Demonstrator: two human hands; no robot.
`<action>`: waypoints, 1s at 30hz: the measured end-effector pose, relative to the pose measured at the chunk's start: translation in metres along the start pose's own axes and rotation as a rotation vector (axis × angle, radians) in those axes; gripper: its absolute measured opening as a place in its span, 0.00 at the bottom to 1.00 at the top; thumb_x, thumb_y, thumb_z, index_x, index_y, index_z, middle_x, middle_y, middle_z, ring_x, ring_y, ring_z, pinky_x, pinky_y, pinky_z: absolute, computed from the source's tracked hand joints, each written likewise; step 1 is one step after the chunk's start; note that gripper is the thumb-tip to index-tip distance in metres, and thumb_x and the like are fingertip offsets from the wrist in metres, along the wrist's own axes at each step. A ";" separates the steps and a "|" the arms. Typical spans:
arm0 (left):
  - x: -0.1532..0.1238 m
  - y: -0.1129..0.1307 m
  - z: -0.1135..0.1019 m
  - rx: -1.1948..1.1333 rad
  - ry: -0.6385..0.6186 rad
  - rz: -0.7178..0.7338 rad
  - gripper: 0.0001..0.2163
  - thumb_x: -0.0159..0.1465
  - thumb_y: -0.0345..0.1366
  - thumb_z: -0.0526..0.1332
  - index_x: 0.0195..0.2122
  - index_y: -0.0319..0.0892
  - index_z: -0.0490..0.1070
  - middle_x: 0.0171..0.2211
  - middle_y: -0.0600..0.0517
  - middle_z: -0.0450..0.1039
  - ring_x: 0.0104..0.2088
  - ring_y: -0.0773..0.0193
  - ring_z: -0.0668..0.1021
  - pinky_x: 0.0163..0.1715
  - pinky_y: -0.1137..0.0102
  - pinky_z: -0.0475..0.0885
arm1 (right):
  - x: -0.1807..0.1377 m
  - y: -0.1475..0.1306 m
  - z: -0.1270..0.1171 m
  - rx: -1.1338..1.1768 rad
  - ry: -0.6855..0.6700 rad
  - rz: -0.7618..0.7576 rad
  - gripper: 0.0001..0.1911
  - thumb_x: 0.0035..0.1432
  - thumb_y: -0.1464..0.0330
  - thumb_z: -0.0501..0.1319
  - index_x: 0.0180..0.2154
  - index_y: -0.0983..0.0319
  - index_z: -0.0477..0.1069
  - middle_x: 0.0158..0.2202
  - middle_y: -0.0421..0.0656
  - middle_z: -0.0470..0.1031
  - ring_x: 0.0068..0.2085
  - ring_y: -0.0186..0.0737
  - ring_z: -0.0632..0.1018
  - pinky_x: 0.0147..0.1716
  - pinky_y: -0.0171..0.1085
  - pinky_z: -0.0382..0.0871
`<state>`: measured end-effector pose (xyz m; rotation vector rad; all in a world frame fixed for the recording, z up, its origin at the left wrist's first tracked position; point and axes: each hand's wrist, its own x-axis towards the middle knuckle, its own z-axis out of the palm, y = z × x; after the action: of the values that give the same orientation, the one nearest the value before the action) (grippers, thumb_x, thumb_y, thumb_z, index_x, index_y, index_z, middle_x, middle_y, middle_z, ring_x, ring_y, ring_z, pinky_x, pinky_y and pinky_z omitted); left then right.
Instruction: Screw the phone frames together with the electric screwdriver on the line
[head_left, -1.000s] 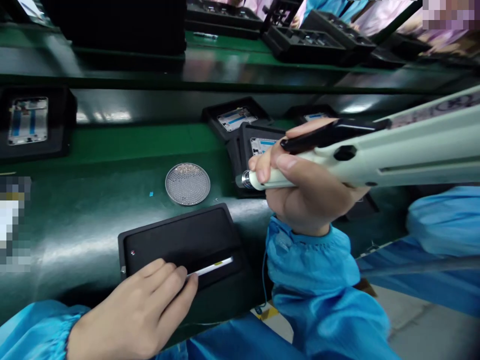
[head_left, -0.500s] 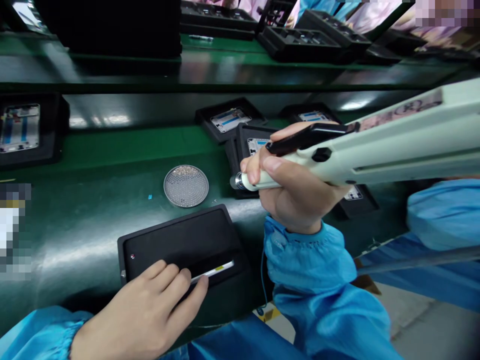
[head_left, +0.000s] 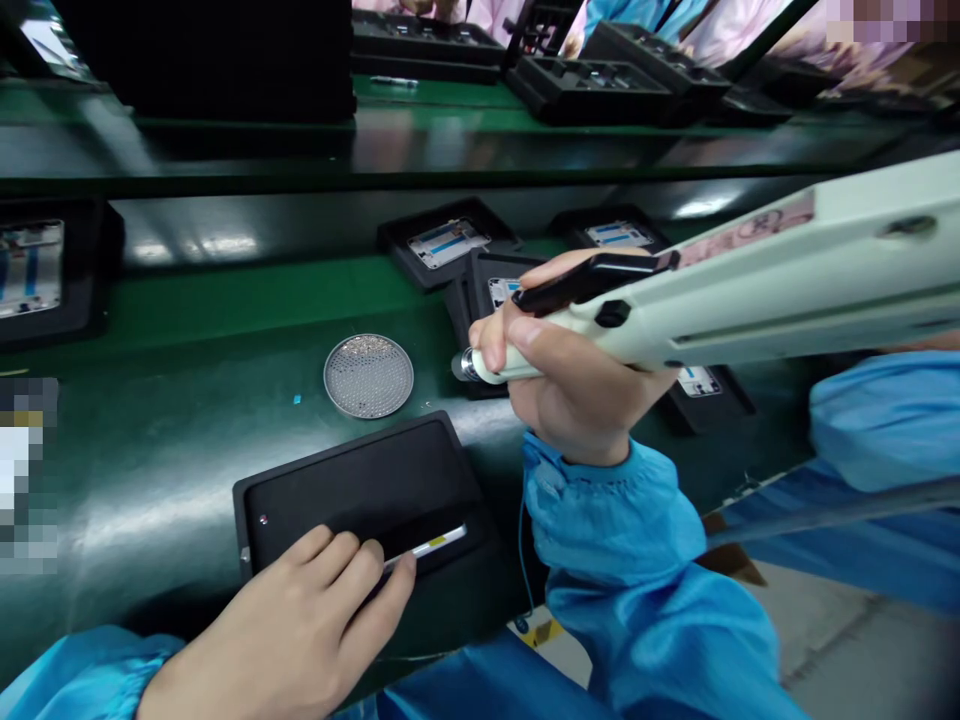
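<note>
left grip [head_left: 300, 630], open and flat, presses fingertips on the strip [head_left: 433, 544] of the tray [head_left: 360, 480] just ahead; right grip [head_left: 577, 385] clenches the driver [head_left: 750, 290], tip just left of it. best pinned firmly, driver steady.

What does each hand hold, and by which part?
Right hand holds the pale screwdriver near its tip. Left hand holds nothing; its fingers rest on the black tray.

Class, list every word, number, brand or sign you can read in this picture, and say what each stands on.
No text can be read.
On the screwdriver, the pink label: dark print, blurred.
On the panels in the far trays: blue marks, too small.
On the strip by the left hand: yellow mark, no letters legible.
</note>
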<state>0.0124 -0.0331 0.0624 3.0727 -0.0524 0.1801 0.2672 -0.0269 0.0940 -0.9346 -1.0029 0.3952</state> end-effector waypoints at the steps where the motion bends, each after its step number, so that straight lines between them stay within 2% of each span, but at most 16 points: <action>1: 0.001 0.000 0.000 -0.003 -0.024 -0.007 0.22 0.64 0.23 0.51 0.61 0.32 0.62 0.41 0.42 0.74 0.38 0.51 0.76 0.38 0.58 0.71 | 0.000 0.000 0.000 0.004 -0.001 0.000 0.09 0.50 0.74 0.63 0.36 0.59 0.71 0.20 0.32 0.64 0.20 0.32 0.71 0.25 0.40 0.70; 5: 0.006 -0.001 -0.001 -0.022 -0.135 -0.029 0.25 0.64 0.23 0.49 0.64 0.36 0.57 0.38 0.45 0.73 0.35 0.53 0.77 0.34 0.59 0.72 | -0.002 0.001 0.000 0.038 -0.011 -0.016 0.11 0.50 0.77 0.62 0.37 0.60 0.72 0.21 0.33 0.65 0.20 0.33 0.71 0.24 0.40 0.69; 8: 0.007 -0.001 -0.003 -0.029 -0.175 -0.025 0.26 0.64 0.23 0.49 0.64 0.36 0.56 0.38 0.46 0.72 0.34 0.55 0.76 0.33 0.60 0.72 | -0.002 0.001 0.000 0.004 -0.001 0.004 0.10 0.50 0.75 0.62 0.36 0.58 0.71 0.19 0.32 0.64 0.20 0.34 0.72 0.24 0.40 0.69; 13: 0.007 -0.002 -0.006 -0.051 -0.182 -0.024 0.27 0.62 0.23 0.50 0.64 0.36 0.56 0.38 0.45 0.72 0.33 0.55 0.76 0.35 0.59 0.73 | -0.002 0.003 -0.001 -0.048 0.021 -0.001 0.09 0.51 0.73 0.64 0.36 0.57 0.70 0.19 0.32 0.65 0.20 0.35 0.72 0.24 0.40 0.69; 17: 0.010 -0.022 0.005 -0.159 -0.096 -0.096 0.25 0.63 0.24 0.51 0.62 0.35 0.59 0.40 0.44 0.71 0.38 0.55 0.76 0.39 0.60 0.73 | -0.003 0.003 -0.001 -0.017 0.016 0.005 0.09 0.51 0.73 0.64 0.36 0.57 0.70 0.20 0.32 0.64 0.20 0.35 0.72 0.24 0.41 0.70; 20: 0.012 -0.048 0.024 -0.195 0.003 -0.201 0.16 0.68 0.29 0.50 0.55 0.36 0.67 0.42 0.43 0.71 0.40 0.55 0.74 0.39 0.61 0.72 | -0.002 0.003 0.001 -0.002 0.023 0.035 0.10 0.50 0.74 0.63 0.36 0.58 0.69 0.21 0.32 0.65 0.20 0.34 0.72 0.23 0.40 0.69; 22: 0.013 -0.064 0.037 -0.167 0.026 -0.274 0.13 0.70 0.31 0.49 0.50 0.35 0.70 0.41 0.42 0.72 0.38 0.56 0.73 0.37 0.60 0.71 | -0.002 0.003 0.001 -0.009 0.036 0.061 0.10 0.49 0.74 0.63 0.35 0.58 0.68 0.20 0.31 0.65 0.20 0.33 0.72 0.25 0.40 0.70; 26: 0.011 -0.083 0.052 -0.127 0.000 -0.363 0.14 0.71 0.33 0.48 0.40 0.36 0.73 0.34 0.44 0.71 0.33 0.57 0.73 0.33 0.62 0.70 | -0.001 0.002 0.001 -0.035 0.036 0.086 0.11 0.48 0.75 0.61 0.36 0.59 0.67 0.18 0.31 0.67 0.21 0.33 0.73 0.27 0.41 0.70; 28: 0.008 -0.086 0.054 -0.146 -0.021 -0.363 0.15 0.72 0.34 0.47 0.35 0.37 0.72 0.31 0.46 0.71 0.30 0.60 0.73 0.31 0.64 0.70 | 0.000 0.001 -0.001 -0.032 0.042 0.091 0.11 0.48 0.75 0.61 0.36 0.59 0.68 0.18 0.31 0.67 0.21 0.34 0.73 0.27 0.41 0.70; 30: 0.002 -0.089 0.051 -0.181 -0.035 -0.349 0.16 0.73 0.35 0.46 0.35 0.38 0.71 0.31 0.47 0.72 0.29 0.61 0.74 0.30 0.67 0.70 | 0.003 -0.001 -0.003 -0.019 0.060 0.096 0.10 0.48 0.75 0.62 0.35 0.59 0.68 0.19 0.32 0.68 0.21 0.34 0.73 0.27 0.41 0.69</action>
<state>0.0240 0.0525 0.0067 2.8448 0.4375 0.0964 0.2708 -0.0268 0.0960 -1.0090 -0.9111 0.4363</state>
